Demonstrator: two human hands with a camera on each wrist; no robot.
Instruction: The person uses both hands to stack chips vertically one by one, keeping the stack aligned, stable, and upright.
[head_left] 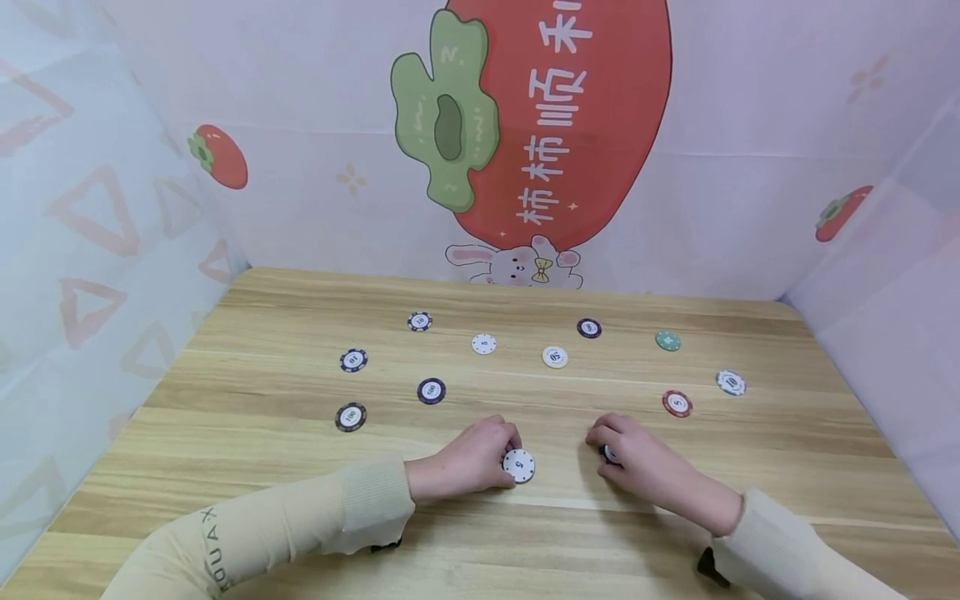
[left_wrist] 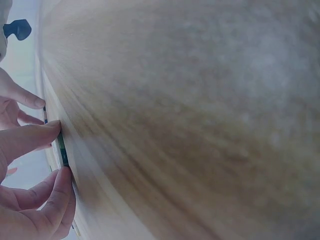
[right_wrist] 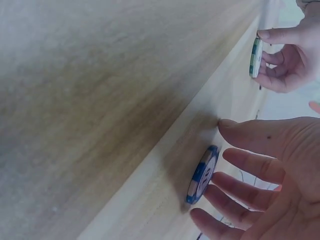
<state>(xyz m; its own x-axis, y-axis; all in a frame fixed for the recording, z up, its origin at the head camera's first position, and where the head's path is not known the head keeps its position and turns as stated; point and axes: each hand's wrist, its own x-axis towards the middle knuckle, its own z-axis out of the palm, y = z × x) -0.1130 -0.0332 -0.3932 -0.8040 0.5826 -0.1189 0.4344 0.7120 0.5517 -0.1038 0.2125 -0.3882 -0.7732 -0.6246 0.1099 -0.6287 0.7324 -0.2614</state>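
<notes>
A white poker chip marked 5 (head_left: 519,466) is held by its edges between the thumb and fingers of my left hand (head_left: 468,458). Seen edge-on in the left wrist view, that chip (left_wrist: 62,149) shows a green and dark rim. My right hand (head_left: 637,462) is over a blue-rimmed chip marked 10 (right_wrist: 203,174), partly hidden in the head view. Its fingers are spread and loosely bent, with fingertips by the chip's far side and the thumb apart from it. Whether a fingertip touches the chip I cannot tell.
Several chips lie spread on the wooden table (head_left: 247,367). To the left are a black 100 chip (head_left: 350,417) and a purple 500 chip (head_left: 431,391); to the right, a red 5 chip (head_left: 677,403) and a green chip (head_left: 668,340). A printed cloth (head_left: 315,217) hangs behind.
</notes>
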